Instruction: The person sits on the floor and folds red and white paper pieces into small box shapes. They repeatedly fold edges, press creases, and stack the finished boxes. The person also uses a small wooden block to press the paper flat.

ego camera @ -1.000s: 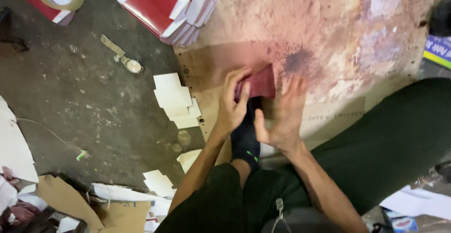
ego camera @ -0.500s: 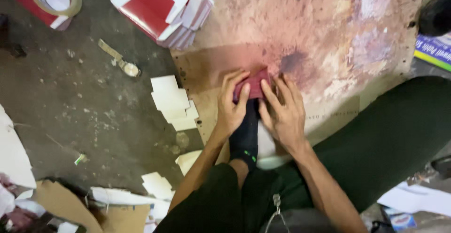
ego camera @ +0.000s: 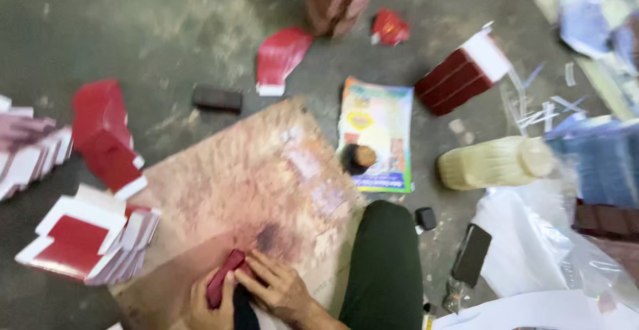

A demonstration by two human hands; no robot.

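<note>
Now the head camera has swung upward, so both hands, centred a second ago, sit at the bottom edge of the view and far more floor shows beyond them. The left hand [ego camera: 200, 303] curls around the lower end of a small dark red folded card piece [ego camera: 223, 285], while the right hand [ego camera: 279, 289] lies with fingers spread flat over its upper end, pressing it onto the stained board [ego camera: 266, 177]; half a second ago both hands pressed it likewise, so the grip is unchanged and only the gaze has moved. The work on the piece appears ongoing, judged from the unbroken contact. Left of the hands lies a stack of red-and-white covers [ego camera: 80, 240]. Beyond the hands, well apart, are a colourful printed sheet [ego camera: 383, 124] and a pale plastic bottle [ego camera: 492, 164] lying on its side. To the right, a dark phone [ego camera: 471, 255] rests near the person's dark green trouser leg [ego camera: 386, 270].
</note>
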